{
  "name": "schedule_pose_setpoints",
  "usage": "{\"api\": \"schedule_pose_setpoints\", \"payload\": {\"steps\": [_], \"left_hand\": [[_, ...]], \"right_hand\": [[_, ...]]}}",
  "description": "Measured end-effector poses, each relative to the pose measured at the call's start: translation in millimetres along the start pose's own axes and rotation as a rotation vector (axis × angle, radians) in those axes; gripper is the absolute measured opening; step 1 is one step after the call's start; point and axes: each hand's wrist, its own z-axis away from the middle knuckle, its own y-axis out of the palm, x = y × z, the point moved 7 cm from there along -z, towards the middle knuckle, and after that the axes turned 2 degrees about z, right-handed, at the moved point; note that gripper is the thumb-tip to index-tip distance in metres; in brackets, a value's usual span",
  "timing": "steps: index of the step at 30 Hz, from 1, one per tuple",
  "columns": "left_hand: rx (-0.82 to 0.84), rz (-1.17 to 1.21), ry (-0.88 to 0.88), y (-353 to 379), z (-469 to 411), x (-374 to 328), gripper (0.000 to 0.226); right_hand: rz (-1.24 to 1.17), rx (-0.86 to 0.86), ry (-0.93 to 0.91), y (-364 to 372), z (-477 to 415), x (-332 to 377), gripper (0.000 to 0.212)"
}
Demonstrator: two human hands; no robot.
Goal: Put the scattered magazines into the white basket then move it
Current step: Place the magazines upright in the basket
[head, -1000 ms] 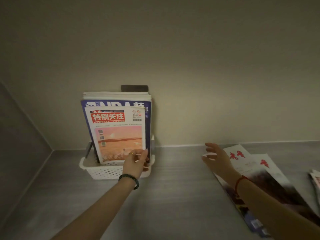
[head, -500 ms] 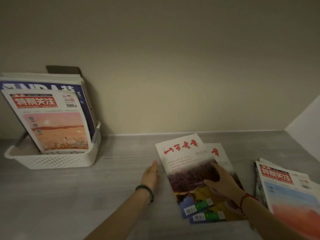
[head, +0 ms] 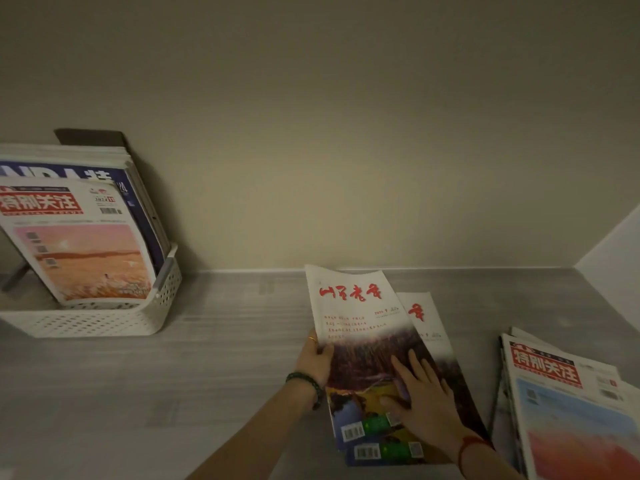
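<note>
The white basket [head: 104, 320] stands at the left against the wall, with several magazines [head: 83, 251] leaning upright in it. Two matching magazines with red calligraphy titles lie overlapped on the grey surface at centre right. My left hand [head: 317, 358] grips the left edge of the top magazine [head: 360, 327], whose far end is curled up off the surface. My right hand [head: 420, 400] lies flat with spread fingers on the same cover. The lower magazine [head: 424, 317] peeks out to the right.
A loose pile of further magazines [head: 561, 403] lies at the right edge. The beige wall runs along the back, and a side wall [head: 613, 251] closes the right corner. Grey wood-grain surface [head: 207, 375] stretches between basket and magazines.
My left hand left the basket's magazine and came right to the top calligraphy magazine, now gripping its left edge. The magazine's far end has lifted. The view swung right.
</note>
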Motion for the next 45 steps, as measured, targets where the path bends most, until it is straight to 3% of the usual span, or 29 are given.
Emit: {"api": "schedule_pose_setpoints", "payload": {"steps": [2,7,11,14,21,29,32,39,45], "left_hand": [[-0.005,-0.033,0.066,-4,3,-11,0.042],[0.110,0.018,0.251,-32,23,-59,0.036],[0.137,0.067,0.392,-82,42,-103,0.033],[0.020,0.056,0.490,-142,59,-137,0.029],[-0.309,0.005,0.709,-301,97,-216,0.025],[-0.577,-0.041,0.668,-455,91,-250,0.026],[-0.620,-0.027,0.575,-485,70,-243,0.027],[-0.548,0.048,0.419,-498,14,-201,0.023],[-0.637,-0.026,0.293,-510,-15,-170,0.015]], "right_hand": [[-0.095,-0.047,-0.004,-9,0,1,0.073],[-0.658,-0.319,-0.001,-65,-6,22,0.070],[-0.993,-0.334,-0.028,-109,-12,57,0.044],[-0.921,-0.328,-0.169,-134,-4,112,0.026],[-0.989,-0.522,-0.443,-177,12,278,0.014],[-0.903,-0.587,-0.504,-176,1,426,0.007],[-0.881,-0.597,-0.461,-162,-8,451,0.011],[-0.748,-0.591,-0.296,-123,-47,460,0.016],[-0.709,-0.567,-0.162,-87,-75,449,0.008]]}}
